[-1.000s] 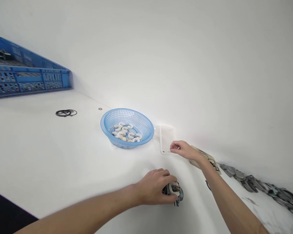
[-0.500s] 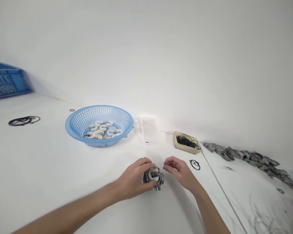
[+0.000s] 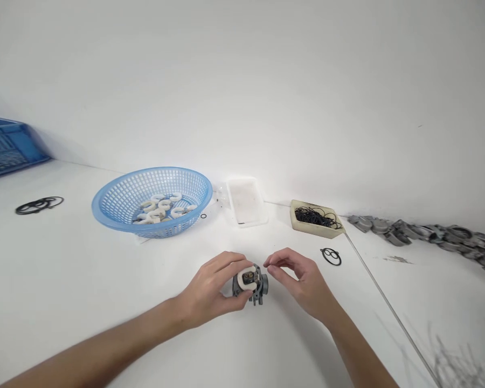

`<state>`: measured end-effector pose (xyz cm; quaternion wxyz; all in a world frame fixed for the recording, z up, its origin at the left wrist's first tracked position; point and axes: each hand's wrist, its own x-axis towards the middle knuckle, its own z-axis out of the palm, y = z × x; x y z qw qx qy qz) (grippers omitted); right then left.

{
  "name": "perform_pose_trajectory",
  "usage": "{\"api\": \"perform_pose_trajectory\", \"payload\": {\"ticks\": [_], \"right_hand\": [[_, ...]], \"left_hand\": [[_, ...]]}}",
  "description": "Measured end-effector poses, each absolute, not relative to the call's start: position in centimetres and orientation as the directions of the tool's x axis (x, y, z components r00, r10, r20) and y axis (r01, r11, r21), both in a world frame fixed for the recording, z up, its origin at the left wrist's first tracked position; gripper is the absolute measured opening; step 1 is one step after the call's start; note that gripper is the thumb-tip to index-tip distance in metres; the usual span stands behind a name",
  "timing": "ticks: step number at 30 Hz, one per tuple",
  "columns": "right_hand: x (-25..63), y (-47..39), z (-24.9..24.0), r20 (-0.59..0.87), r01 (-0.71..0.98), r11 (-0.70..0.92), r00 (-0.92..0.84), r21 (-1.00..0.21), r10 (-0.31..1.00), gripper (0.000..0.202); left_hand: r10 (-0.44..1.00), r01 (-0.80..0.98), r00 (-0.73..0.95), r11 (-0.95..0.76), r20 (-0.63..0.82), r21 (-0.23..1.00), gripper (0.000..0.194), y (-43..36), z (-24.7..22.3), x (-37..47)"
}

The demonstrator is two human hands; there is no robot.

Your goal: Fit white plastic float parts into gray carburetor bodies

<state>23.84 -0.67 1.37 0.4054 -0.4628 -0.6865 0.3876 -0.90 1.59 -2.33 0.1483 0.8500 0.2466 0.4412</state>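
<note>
My left hand holds the metal part on the bench, fingers over its far side and thumb along the near side. I judge that this braces it against turning while leaving its upper face in view. The white piece on top curves around the brassy middle, its opening towards my right; my left fingertips lie at its edge, probably steadying it too.

My right hand is just beside the part, thumb and forefinger tips drawn into a narrow grip. I cannot tell whether anything tiny is pinched there. Coming in from the opposite side seems to keep it out of my left hand's way.

Beyond my hands, the basket keeps similar white pieces together, likely so they don't scatter. The white tray is between it and the yellow tray, whose sides contain a tangle of black rings. One black gasket lies flat outside, nearer me, perhaps separated for easier picking.
</note>
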Motion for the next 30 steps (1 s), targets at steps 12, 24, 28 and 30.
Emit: {"api": "perform_pose_trajectory", "payload": {"ticks": [12,24,28,30], "right_hand": [[22.3,-1.3,0.7,0.190,0.264,0.211,-0.104,-0.941,0.976,0.022],[22.1,-1.1,0.6,0.254,0.214,0.260,-0.054,-0.942,0.966,0.025],[22.1,-1.1,0.9,0.192,0.173,0.197,-0.047,-0.965,0.980,0.029],[22.0,-1.1,1.1,0.154,0.135,0.159,-0.046,-0.978,0.987,0.031]], "left_hand": [[0.924,-0.202,0.378,0.019,0.061,0.979,0.041,3.0,1.9,-2.7],[0.781,-0.410,0.623,0.290,0.034,0.865,0.029,1.3,3.1,-3.0],[0.797,-0.356,0.599,0.184,0.073,0.916,0.042,1.0,3.1,-3.1],[0.813,-0.278,0.560,0.008,0.156,0.960,0.046,0.8,3.0,-3.0]]}}
